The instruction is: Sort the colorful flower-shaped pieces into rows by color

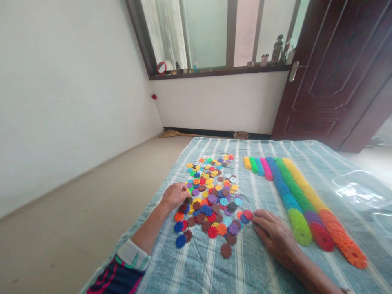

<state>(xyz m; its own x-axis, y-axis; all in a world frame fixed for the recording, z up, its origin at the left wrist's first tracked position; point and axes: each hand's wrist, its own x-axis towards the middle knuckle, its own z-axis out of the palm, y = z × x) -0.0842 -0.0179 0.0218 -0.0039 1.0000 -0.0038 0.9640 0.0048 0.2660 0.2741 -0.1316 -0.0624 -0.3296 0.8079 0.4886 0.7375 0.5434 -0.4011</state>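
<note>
A loose heap of small notched plastic discs (206, 210) in many colours is spread over the striped bedcloth. At the heap's left edge is my left hand (176, 196), fingers curled in and closed; whatever they hold is hidden, with yellow and green discs right beside the fingertips. On the heap's right side my right hand (274, 232) lies low over the cloth, fingers stretched out. Its fingertips meet the edge of a red disc (248, 214), which lies by a blue disc (244, 219) and an orange one. Overlapping rows of same-coloured discs (294, 192) run along the right.
Clear plastic containers (358, 190) stand at the right side of the striped cloth (260, 269). Beyond the far edge are a broom (171, 133) and a cardboard box (241, 134) on the floor. A dark red door (333, 73) and a windowsill with bottles stand behind.
</note>
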